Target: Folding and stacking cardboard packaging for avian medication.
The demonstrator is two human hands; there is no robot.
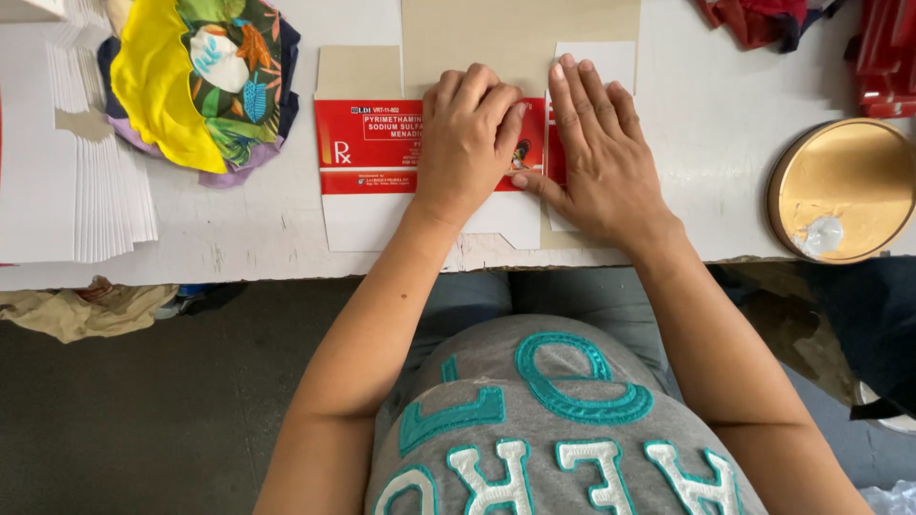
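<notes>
A flat red-and-white printed carton blank (367,157) lies on the white table (725,143) in front of me, its beige inner flaps pointing away from me. My left hand (468,138) rests on the middle of the blank with the fingers curled, pressing down on it. My right hand (601,153) lies flat, fingers together, on the blank's right panel, thumb stretched toward the left hand. The two hands almost touch. Neither hand grips anything.
A fanned stack of white flat sheets (86,181) lies at the left. Behind it sits a bundle of yellow and flowered cloth (200,76). A round gold tin lid (844,191) with a white blob rests at the right edge. Red items (883,57) lie at far right.
</notes>
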